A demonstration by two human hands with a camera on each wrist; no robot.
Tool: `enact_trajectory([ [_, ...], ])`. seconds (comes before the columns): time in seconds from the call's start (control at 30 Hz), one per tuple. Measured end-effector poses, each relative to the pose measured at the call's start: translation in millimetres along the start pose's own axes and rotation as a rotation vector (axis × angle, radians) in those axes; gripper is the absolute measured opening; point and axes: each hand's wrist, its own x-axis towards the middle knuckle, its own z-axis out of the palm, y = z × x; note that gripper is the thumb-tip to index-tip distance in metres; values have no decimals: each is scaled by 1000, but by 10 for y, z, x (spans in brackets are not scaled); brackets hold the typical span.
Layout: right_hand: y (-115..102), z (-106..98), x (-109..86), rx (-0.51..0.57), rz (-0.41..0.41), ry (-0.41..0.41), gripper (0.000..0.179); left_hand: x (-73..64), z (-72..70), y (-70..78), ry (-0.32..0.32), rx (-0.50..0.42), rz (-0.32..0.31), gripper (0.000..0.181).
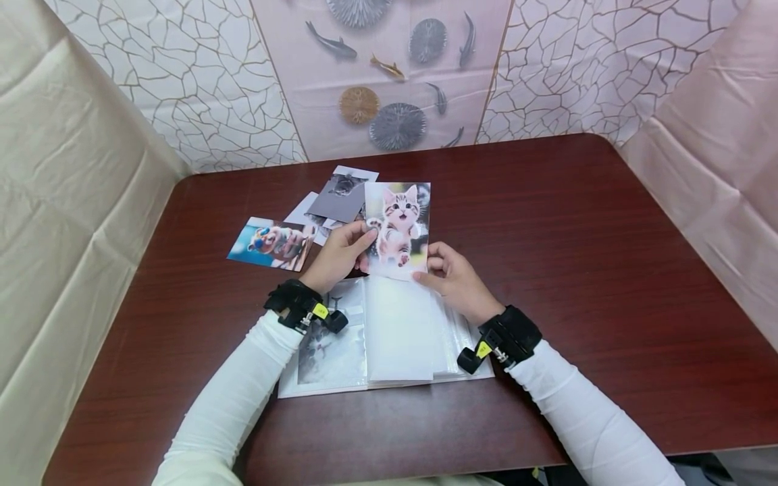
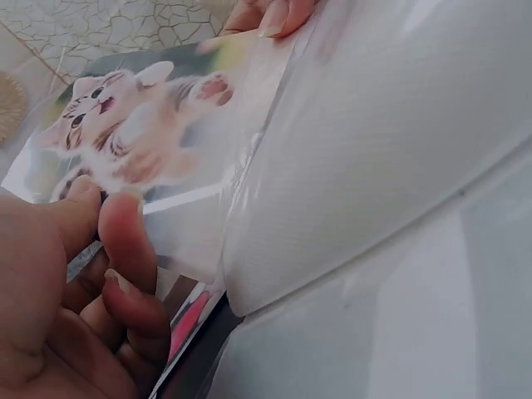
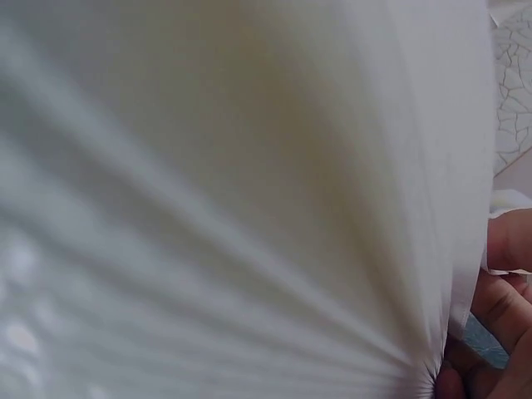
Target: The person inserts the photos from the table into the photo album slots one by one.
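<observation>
A kitten photo point(image 1: 398, 226) stands at the top opening of a clear sleeve point(image 1: 401, 331) in an open photo album point(image 1: 325, 390). Its lower edge appears to be just inside the sleeve. My left hand point(image 1: 340, 253) pinches the photo's left edge between thumb and fingers, as the left wrist view shows close up. At the sleeve's upper right corner, beside the photo's lower right edge, my right hand point(image 1: 456, 280) pinches the sleeve. White pages point(image 3: 249, 199) fill most of the right wrist view and gather into folds toward the right fingers.
Left of the album lies a photo with a blue background point(image 1: 273, 243). Behind it, several overlapping prints include a grey one point(image 1: 343, 196). The brown table point(image 1: 608, 270) extends to both sides, with patterned cloth point(image 1: 200, 81) hanging behind.
</observation>
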Motion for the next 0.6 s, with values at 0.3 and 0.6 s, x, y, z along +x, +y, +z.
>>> enact_trajectory([
  [0.3,-6,18,6,3,1,13,35,5,-50,-23,-10,16,-76,23],
  [0.6,-19,18,-5,9,2,21,34,8,-19,-10,14,21,4,22],
])
